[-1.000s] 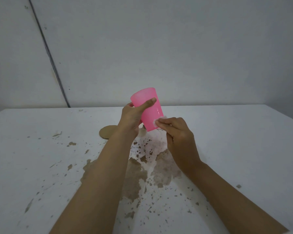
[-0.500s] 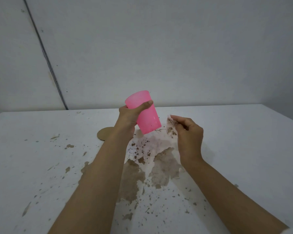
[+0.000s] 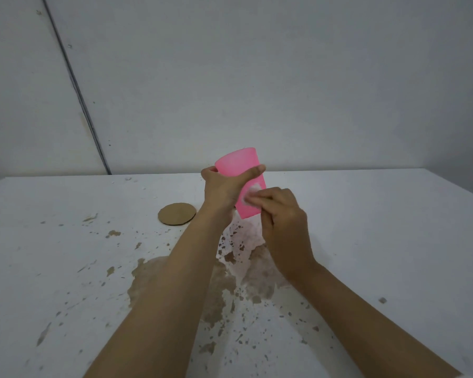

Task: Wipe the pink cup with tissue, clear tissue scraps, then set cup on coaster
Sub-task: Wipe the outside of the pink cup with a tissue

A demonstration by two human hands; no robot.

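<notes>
The pink plastic cup (image 3: 241, 181) is up in the air above the stained white counter (image 3: 380, 227), well clear of the surface, tilted so its long axis leans: the wider end points up and away toward the wall, the narrower end down toward the person. I cannot tell from here which end is the open mouth. The left hand (image 3: 221, 189) has its grip closed round the upper half, thumb across the near side. The right hand (image 3: 280, 214) is pinched shut on a small white wad of tissue (image 3: 253, 190), pressed against the cup's side. To my eye the risks run like this: the cup is slick plastic held one-handed, so a hard rub could twist it loose; the thin tissue may shred and drop scraps onto the brown-flecked mess below. The round brown cardboard coaster (image 3: 177, 214) lies flat to the left, near the splatter, and could pick up dirt.
</notes>
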